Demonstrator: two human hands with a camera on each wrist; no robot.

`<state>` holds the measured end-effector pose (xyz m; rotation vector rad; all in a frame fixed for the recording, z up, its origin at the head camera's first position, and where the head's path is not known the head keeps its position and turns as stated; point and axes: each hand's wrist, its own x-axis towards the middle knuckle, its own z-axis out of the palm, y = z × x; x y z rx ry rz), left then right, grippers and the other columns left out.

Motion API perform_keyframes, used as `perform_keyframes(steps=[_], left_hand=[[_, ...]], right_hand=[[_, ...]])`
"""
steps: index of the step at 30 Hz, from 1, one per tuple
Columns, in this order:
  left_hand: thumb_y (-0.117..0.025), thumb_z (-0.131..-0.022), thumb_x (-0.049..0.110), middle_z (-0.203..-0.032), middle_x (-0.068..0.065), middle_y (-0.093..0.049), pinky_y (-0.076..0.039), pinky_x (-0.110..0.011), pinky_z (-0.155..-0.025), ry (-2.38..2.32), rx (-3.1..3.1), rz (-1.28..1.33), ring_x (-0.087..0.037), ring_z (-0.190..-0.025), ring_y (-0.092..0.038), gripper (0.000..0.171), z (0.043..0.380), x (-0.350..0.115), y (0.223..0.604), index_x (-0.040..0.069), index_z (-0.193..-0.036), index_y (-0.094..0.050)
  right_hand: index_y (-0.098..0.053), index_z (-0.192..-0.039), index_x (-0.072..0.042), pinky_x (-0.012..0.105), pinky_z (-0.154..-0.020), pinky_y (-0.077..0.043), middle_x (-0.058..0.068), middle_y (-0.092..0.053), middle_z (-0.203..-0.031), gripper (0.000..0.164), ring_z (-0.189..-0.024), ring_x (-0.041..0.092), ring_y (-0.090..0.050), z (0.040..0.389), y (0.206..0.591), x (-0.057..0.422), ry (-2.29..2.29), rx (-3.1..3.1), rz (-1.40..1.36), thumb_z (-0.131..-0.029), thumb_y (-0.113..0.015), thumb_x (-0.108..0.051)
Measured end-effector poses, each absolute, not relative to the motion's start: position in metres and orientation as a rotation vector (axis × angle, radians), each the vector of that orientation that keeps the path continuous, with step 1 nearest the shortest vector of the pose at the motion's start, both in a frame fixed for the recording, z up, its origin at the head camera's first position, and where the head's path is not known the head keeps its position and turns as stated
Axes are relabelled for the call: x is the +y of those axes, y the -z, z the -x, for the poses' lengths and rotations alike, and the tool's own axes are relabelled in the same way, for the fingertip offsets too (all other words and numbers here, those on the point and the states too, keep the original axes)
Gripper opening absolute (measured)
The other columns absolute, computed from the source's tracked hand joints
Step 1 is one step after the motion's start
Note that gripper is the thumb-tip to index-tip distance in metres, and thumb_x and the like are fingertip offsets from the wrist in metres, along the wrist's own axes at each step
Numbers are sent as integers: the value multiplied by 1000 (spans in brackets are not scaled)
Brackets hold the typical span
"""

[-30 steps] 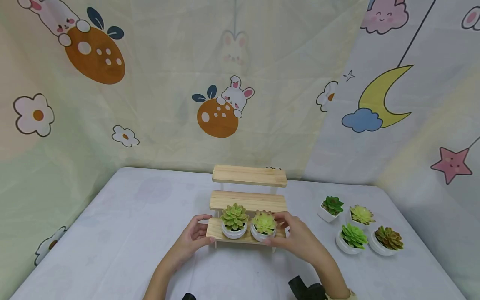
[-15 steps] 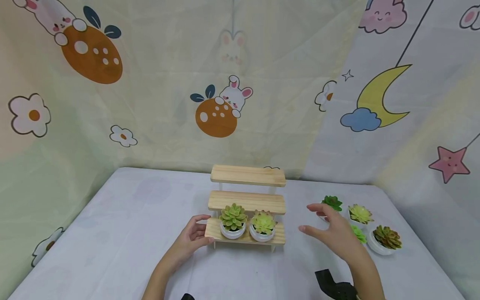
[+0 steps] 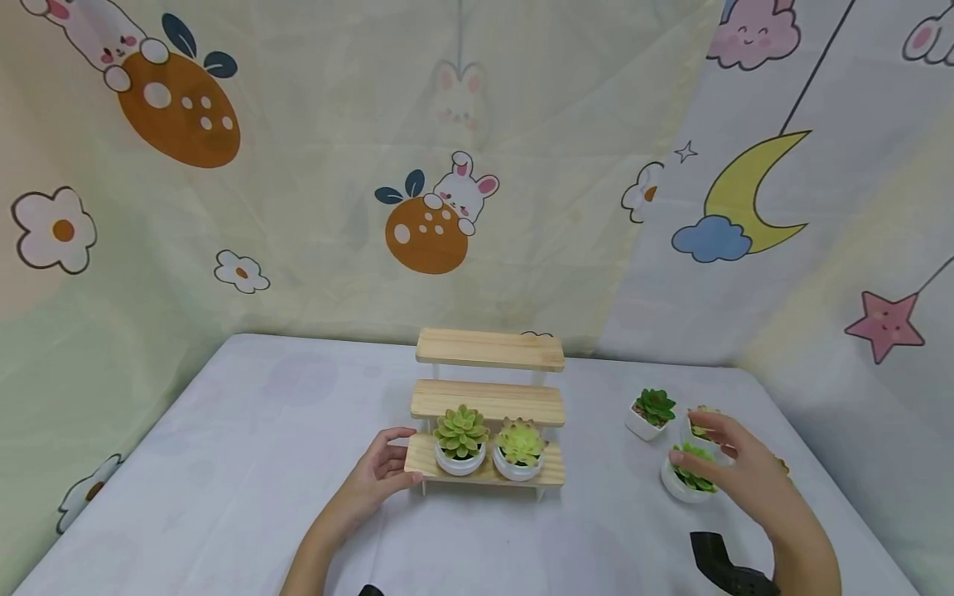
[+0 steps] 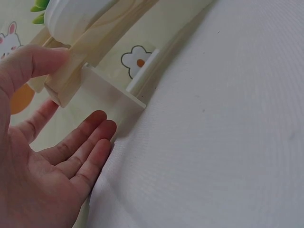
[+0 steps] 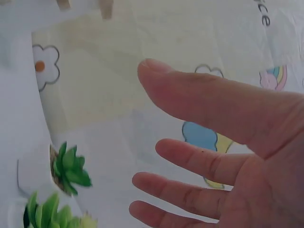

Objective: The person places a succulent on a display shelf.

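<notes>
A three-tier wooden plant stand (image 3: 488, 399) stands mid-table, with two potted succulents, a green one (image 3: 460, 432) and a paler one (image 3: 520, 444), on its lowest shelf. My left hand (image 3: 378, 473) pinches that shelf's left end between thumb and index finger; in the left wrist view the other fingers extend beside the support (image 4: 107, 90). My right hand (image 3: 749, 472), fingers apart and holding nothing, hovers over the succulents at the right. Nearest it are a bright green succulent (image 3: 689, 482) and a yellow-green one (image 3: 699, 429), partly covered. A brownish succulent is almost hidden behind the hand.
A dark green succulent in a white pot (image 3: 650, 418) stands left of the others in the right-hand group. White cloth covers the table (image 3: 298, 430). Behind it hangs a printed fabric backdrop (image 3: 313, 165). A black strap (image 3: 726, 567) shows near the right wrist.
My right hand has left the paler succulent on the lowest shelf and moved right, over the group of pots. The left hand keeps its place on the stand. The view has shifted slightly.
</notes>
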<state>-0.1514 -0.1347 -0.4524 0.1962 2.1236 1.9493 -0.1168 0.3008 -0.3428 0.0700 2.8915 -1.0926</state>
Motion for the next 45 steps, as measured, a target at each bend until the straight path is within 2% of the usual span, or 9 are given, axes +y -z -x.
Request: perform_keyframes(steps=[8,16,27,31,37,45], left_hand=[[-70,-82,15,-121,-19,-52,-48,-25,-82,-1956,2123,-194,-22,-106,-56,63,150,-135,451,14,-135,-36],[-69,-82,15,-121,-19,-52,-48,-25,-83,-1954,2121,-201,-22,-106,-56,63,150,-134,451,13,-135,-35],[-69,-82,15,-121,-19,-52,-48,-26,-83,-1955,2122,-194,-22,-105,-56,63,150,-134,451,13,-135,-35],[-69,-82,15,-121,-18,-52,-48,-27,-83,-1954,2124,-181,-22,-106,-56,63,150,-134,451,14,-135,-36],[-70,-82,16,-120,-18,-52,-48,-28,-83,-1943,2136,-162,-22,-106,-56,62,150,-134,450,15,-135,-37],[-70,-82,17,-120,-17,-52,-48,-29,-84,-1940,2138,-167,-22,-105,-56,62,150,-134,451,16,-135,-37]], right_hand=[[-19,-144,1,57,-90,-38,31,-17,-146,83,-124,47,-28,121,352,326,1056,2767,-204,-88,-60,-44],[-14,-143,6,55,-89,-42,33,-21,-143,84,-125,49,-31,126,368,341,1083,2628,-226,-89,-59,-41],[-3,-144,8,63,-93,-34,36,-12,-143,99,-123,52,-25,136,388,346,1097,2498,-361,-86,-62,-46],[-2,-144,7,59,-90,-39,38,-16,-139,100,-119,50,-32,139,394,347,1088,2483,-371,-85,-62,-46],[-3,-142,11,58,-87,-40,40,-31,-128,102,-107,41,-47,141,404,351,1062,2476,-383,-83,-66,-44],[-9,-138,17,40,-77,-47,37,-43,-119,95,-93,26,-54,140,412,354,1044,2543,-304,-83,-69,-32]])
